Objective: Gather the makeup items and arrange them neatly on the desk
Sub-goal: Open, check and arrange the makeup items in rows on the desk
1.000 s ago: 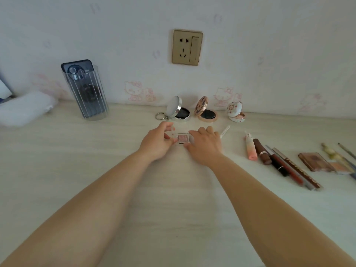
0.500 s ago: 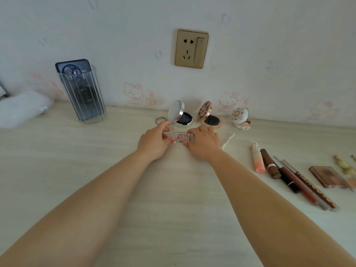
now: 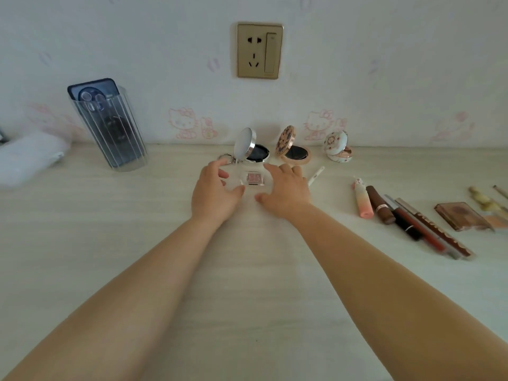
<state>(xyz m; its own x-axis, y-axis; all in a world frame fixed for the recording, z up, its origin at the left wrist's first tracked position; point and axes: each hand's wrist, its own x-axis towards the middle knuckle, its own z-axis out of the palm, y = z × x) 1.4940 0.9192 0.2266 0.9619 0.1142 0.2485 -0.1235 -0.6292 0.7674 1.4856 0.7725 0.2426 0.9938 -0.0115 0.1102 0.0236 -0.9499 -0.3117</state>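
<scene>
A small clear case with a pink eyeshadow pan (image 3: 255, 178) lies flat on the pale wooden desk (image 3: 247, 270), just in front of an open silver compact (image 3: 251, 152). My left hand (image 3: 213, 192) curls round its left edge and my right hand (image 3: 284, 189) round its right edge, thumbs on the near side and fingers on the far side. A keyring (image 3: 226, 158) shows at the case's far left corner. Behind stand an open gold patterned compact (image 3: 294, 152) and a white floral compact (image 3: 338, 149).
A row lies at the right: white pencil (image 3: 316, 176), pink tube (image 3: 362, 202), brown lipstick (image 3: 380, 206), dark lip tubes (image 3: 406, 221), brown palette (image 3: 461, 217), brushes (image 3: 486, 202). A clear cup holding a phone (image 3: 107, 127) and a white cloth (image 3: 27, 160) sit at the left.
The clear case has come down flat on the desk in front of the silver compact. My fingers have spread wider along its edges. The view has shifted a little left.
</scene>
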